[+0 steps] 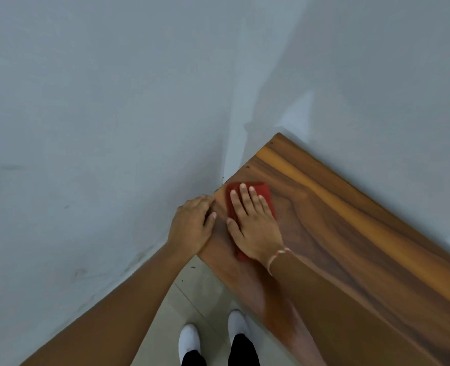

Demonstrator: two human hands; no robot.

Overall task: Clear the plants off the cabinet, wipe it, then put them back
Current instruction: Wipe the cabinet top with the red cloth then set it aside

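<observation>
Cloth (pixel 247 207) on cabinet (pixel 350 233) top, near its left end; right hand (pixel 254 231) upon cloth; left hand (pixel 192 225) at cabinet's left edge.

- One brown wood-grain cabinet top (pixel 350 233).
- One red folded cloth (pixel 247 204), flat beneath right fingers (pixel 245 202).
- Two bare hands: left hand (pixel 192 225), right hand (pixel 253 228).
- Two white shoes (pixel 213 336).
</observation>
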